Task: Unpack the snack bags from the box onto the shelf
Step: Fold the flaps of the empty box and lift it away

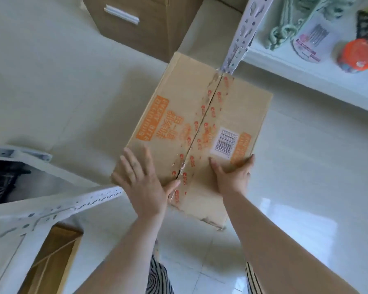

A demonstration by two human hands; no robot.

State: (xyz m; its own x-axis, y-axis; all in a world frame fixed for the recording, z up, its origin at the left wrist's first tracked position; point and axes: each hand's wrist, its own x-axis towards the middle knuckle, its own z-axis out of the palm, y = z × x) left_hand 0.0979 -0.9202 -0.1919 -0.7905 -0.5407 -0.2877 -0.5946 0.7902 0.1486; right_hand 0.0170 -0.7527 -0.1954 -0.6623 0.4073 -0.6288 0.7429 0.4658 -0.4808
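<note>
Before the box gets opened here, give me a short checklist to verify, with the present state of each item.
1. Box resting on the floor: ok, it sits flat on the tiles by the shelf post.
2. Top flaps freed: not ok, both flaps lie closed along the centre seam, printed tape across it, partly torn.
3. Left hand placed: ok, fingers spread flat on the near left of the lid, thumb by the seam.
4. Right hand placed: ok, it rests on the near right of the lid, grip on nothing.
5. Shelf has room: ok, bare board near the orange-lidded jar.
6. Snack bags inside: cannot tell.
</note>
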